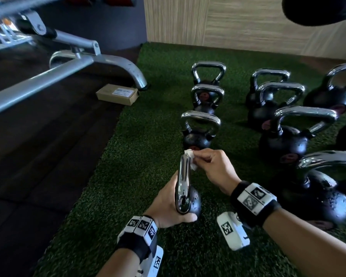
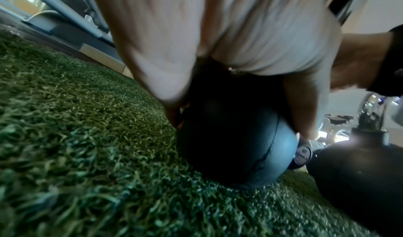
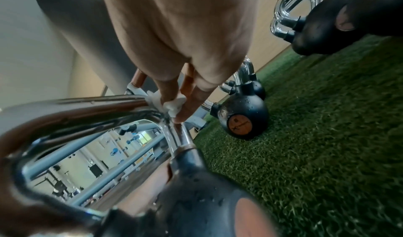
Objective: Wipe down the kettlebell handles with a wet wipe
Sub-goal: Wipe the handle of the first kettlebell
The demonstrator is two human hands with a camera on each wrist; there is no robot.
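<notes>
On the turf (image 1: 128,156), the left hand (image 1: 168,204) curls round the kettlebell (image 1: 193,202) to steady it, so the right hand (image 1: 214,166) can pinch the wipe (image 1: 190,156) against the handle (image 1: 183,176) top.

Held kettlebell (image 1: 190,198) low centre of the head view, on the turf mat (image 1: 140,140), left hand (image 1: 168,206) around its body, handle (image 1: 184,176) pointing up-frame. Right hand (image 1: 214,168) just right of the handle top, wet wipe (image 1: 190,156) between fingers and handle. Three kettlebells in a column above it; more at right. Cardboard box (image 1: 117,94) left of the column at the mat edge, bench frame (image 1: 72,64) upper left.
</notes>
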